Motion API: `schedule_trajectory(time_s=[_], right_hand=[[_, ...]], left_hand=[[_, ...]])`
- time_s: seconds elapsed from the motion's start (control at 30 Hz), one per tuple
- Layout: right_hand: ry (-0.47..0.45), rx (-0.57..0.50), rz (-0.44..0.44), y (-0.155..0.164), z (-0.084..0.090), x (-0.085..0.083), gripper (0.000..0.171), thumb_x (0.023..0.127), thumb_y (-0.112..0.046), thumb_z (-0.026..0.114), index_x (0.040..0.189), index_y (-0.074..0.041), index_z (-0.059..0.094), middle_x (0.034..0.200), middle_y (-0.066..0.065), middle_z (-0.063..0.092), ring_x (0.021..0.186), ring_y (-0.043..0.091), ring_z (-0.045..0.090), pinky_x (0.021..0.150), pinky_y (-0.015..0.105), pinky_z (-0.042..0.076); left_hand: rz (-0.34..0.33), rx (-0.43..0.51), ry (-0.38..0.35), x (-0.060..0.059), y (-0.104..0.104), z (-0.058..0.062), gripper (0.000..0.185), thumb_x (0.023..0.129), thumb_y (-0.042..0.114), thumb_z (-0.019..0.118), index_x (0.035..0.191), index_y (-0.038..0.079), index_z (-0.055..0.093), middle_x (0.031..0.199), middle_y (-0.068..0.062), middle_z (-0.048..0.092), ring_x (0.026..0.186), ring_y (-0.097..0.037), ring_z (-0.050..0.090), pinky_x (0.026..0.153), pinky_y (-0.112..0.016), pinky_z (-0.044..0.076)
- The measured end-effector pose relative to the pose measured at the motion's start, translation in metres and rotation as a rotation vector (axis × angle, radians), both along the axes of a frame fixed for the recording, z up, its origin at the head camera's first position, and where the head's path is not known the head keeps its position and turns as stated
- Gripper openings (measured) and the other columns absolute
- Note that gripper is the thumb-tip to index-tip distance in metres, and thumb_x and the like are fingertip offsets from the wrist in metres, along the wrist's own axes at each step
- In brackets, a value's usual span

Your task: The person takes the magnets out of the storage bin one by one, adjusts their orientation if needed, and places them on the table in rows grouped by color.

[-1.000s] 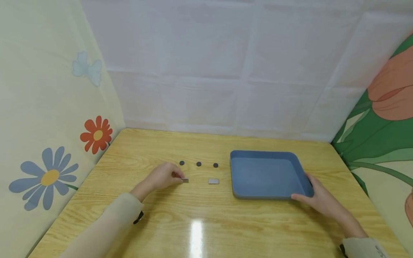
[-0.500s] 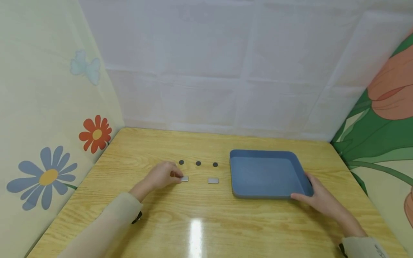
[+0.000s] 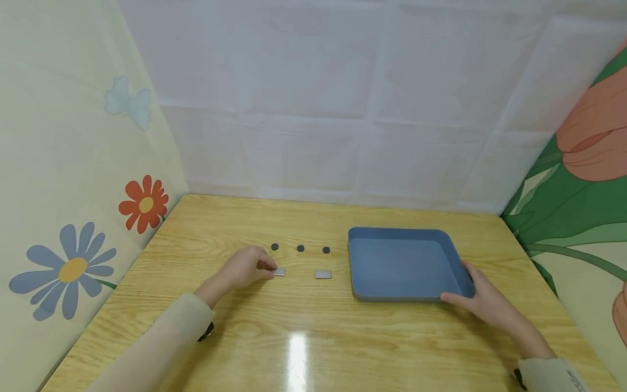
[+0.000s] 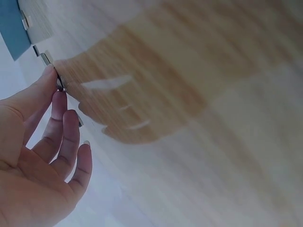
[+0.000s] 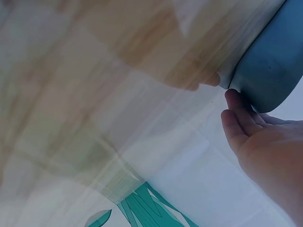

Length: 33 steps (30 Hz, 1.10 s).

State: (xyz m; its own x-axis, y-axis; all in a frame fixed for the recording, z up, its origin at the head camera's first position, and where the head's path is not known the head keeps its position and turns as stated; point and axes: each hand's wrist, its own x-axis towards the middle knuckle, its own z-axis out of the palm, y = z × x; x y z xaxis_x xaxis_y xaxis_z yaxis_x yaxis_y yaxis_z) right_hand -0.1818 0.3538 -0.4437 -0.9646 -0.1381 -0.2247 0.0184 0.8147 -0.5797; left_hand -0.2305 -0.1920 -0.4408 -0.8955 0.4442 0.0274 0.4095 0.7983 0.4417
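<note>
L hand (image 3: 247,269) pinches the silver block (image 3: 280,271) lying on the table (image 3: 303,348) w/ fingertips, R hand (image 3: 482,301) w/ relaxed fingers steadies the blue tray (image 3: 372,296) at its near-right corner; advise firm grip on block's edges, lift straight up, clear of 2nd block (image 3: 323,275).

Both arms reach in from the bottom of the head view, each in a pale beige sleeve. The left hand (image 3: 245,269) sits left of centre, knuckles up, its thumb and forefinger drawn together in a pinching grip at their tips; the left wrist view shows the other fingers (image 4: 71,142) loosely curled beneath. The right hand (image 3: 482,296) lies at lower right, palm inward, thumb forward along the near side and fingers (image 5: 236,111) fairly straight, pressing sideways.
</note>
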Motion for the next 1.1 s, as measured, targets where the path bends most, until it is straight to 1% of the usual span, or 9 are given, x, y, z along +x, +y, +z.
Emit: schedule_trajectory(time_s=[0.3, 0.53, 0.67, 0.87, 1.1], right_hand=[[-0.003, -0.012, -0.004, 0.0, 0.0006, 0.0001, 0.122, 0.09, -0.056, 0.074, 0.161, 0.009, -0.001, 0.162, 0.044, 0.01, 0.145, 0.066, 0.019, 0.11, 0.078, 0.028], [-0.005, -0.014, -0.004, -0.0006, 0.0008, -0.0001, 0.123, 0.09, -0.056, 0.074, 0.162, 0.008, -0.002, 0.163, 0.044, 0.008, 0.146, 0.066, 0.018, 0.111, 0.079, 0.027], [-0.006, -0.017, -0.001, -0.0016, 0.0019, 0.0001, 0.122, 0.09, -0.055, 0.074, 0.162, 0.008, -0.002, 0.163, 0.044, 0.008, 0.146, 0.066, 0.018, 0.111, 0.079, 0.026], [-0.005, -0.016, 0.004, -0.0027, 0.0036, 0.0008, 0.122, 0.091, -0.055, 0.074, 0.161, 0.01, -0.002, 0.162, 0.045, 0.008, 0.145, 0.066, 0.018, 0.11, 0.079, 0.026], [-0.002, -0.003, 0.013, -0.0017, 0.0038, 0.0007, 0.121, 0.091, -0.055, 0.073, 0.161, 0.011, -0.002, 0.162, 0.046, 0.008, 0.145, 0.067, 0.018, 0.11, 0.079, 0.027]], left_hand=[[0.002, 0.002, -0.015, 0.0006, -0.0001, 0.0012, 0.011, 0.088, 0.015, 0.082, 0.098, 0.013, 0.083, 0.09, 0.005, 0.072, 0.078, -0.005, 0.061, 0.071, -0.025, 0.054], [0.024, 0.0, -0.031, 0.0007, 0.0003, 0.0004, 0.013, 0.087, 0.015, 0.083, 0.1, 0.014, 0.082, 0.093, 0.005, 0.074, 0.084, -0.008, 0.066, 0.079, -0.033, 0.059], [0.028, 0.004, -0.035, 0.001, -0.0004, 0.0009, 0.015, 0.086, 0.015, 0.084, 0.101, 0.012, 0.081, 0.094, 0.004, 0.074, 0.084, -0.009, 0.067, 0.078, -0.032, 0.059], [0.027, -0.005, -0.025, 0.0011, -0.0024, 0.0007, 0.02, 0.085, 0.017, 0.085, 0.103, 0.011, 0.079, 0.094, 0.002, 0.073, 0.083, -0.009, 0.064, 0.075, -0.029, 0.057], [0.037, 0.006, -0.008, 0.0019, -0.0039, 0.0008, 0.025, 0.085, 0.019, 0.085, 0.107, 0.01, 0.078, 0.099, -0.001, 0.074, 0.087, -0.014, 0.067, 0.078, -0.033, 0.059]])
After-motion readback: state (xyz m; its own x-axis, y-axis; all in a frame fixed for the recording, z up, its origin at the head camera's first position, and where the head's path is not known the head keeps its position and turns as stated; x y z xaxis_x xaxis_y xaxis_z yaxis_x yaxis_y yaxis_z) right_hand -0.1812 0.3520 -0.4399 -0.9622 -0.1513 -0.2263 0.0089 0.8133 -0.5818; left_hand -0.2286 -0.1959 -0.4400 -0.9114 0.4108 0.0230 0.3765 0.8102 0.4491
